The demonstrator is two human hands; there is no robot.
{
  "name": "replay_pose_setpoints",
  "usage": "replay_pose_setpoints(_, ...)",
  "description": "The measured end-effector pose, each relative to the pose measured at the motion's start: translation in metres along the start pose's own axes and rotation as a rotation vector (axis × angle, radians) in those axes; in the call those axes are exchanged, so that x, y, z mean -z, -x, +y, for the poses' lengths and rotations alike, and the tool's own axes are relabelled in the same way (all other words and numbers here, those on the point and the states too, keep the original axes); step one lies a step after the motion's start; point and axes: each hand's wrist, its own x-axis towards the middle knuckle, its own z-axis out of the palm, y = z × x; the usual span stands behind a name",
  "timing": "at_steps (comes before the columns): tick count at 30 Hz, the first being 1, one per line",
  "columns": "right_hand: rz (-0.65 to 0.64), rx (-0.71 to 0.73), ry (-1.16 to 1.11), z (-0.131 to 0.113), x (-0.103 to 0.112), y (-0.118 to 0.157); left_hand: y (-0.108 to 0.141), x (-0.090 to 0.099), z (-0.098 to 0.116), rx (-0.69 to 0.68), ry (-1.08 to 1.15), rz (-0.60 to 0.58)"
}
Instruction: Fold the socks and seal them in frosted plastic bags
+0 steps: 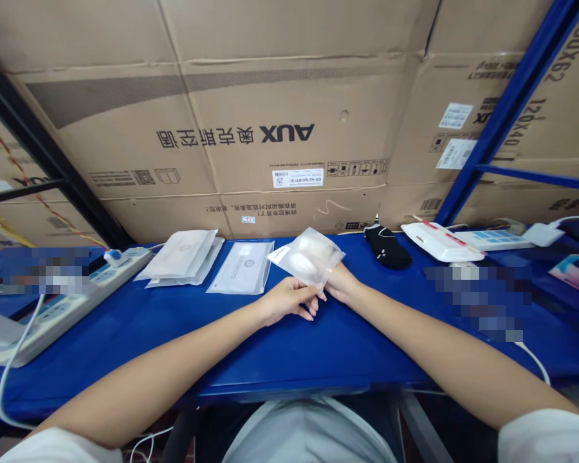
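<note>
Your two hands are together near the middle of the blue desk (289, 360), and both bare forearms reach forward from the lower corners of the view. Your left hand (287, 301) is half closed, and its fingers pinch the lower edge of one clear plastic bag (305, 256) with something white inside. This bag is tilted and sits just above and between your two hands. Your right hand (341, 284) touches the bag from behind. The bag hides its fingers, so I cannot tell how far this hand is closed.

To the left of your left hand lie two flat white packets (181, 257), one partly over the other, and just beside them is one flat clear sleeve with a printed white card (241, 267). Further left is one white power strip (67, 302). To the right of your right hand there is one black sock (387, 247) (it is bunched, so I am not fully sure of this name), then one white packet with red strips (441, 241), and further right one more power strip (492, 240). Two blurred patches (45, 270) cover parts of the desk, one on each side of your hands.
</note>
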Motion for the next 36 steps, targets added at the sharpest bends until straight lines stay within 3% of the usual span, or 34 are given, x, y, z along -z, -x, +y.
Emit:
replay_pose_setpoints(3,-0.113,-0.056,-0.086,-0.009,0.000,0.001,-0.002,0.002,0.000,-0.097,0.037,0.120)
replay_pose_setpoints(6,-0.066,-0.012,-0.159,-0.019,0.005,-0.002,-0.005,0.011,0.002,-0.200,0.105,0.207)
replay_pose_setpoints(11,-0.128,-0.030,-0.092,-0.020,0.012,-0.001,-0.005,0.013,-0.001,-0.187,0.080,0.180)
replay_pose_setpoints(15,-0.216,-0.009,-0.085,-0.014,0.007,0.005,0.000,0.007,-0.003,-0.306,-0.085,0.113)
replay_pose_setpoints(18,-0.202,0.065,-0.043,-0.015,0.007,0.007,-0.001,0.015,-0.002,-0.247,-0.165,0.044)
replay_pose_setpoints(22,-0.189,0.078,0.099,-0.022,0.015,0.008,-0.009,0.037,0.007,-0.134,0.183,0.144)
replay_pose_setpoints(26,-0.335,-0.005,0.277,-0.027,0.021,0.010,-0.008,0.050,0.022,-0.056,0.461,0.067)
replay_pose_setpoints(28,-0.378,-0.056,0.304,-0.025,0.021,0.011,-0.005,0.047,0.026,-0.123,0.470,0.073)
replay_pose_setpoints(31,-0.317,-0.135,0.226,-0.021,0.020,0.009,0.000,0.036,0.023,-0.218,0.336,0.141)
replay_pose_setpoints(36,-0.203,-0.144,0.177,-0.019,0.013,0.008,0.000,0.022,0.017,-0.193,0.226,0.232)
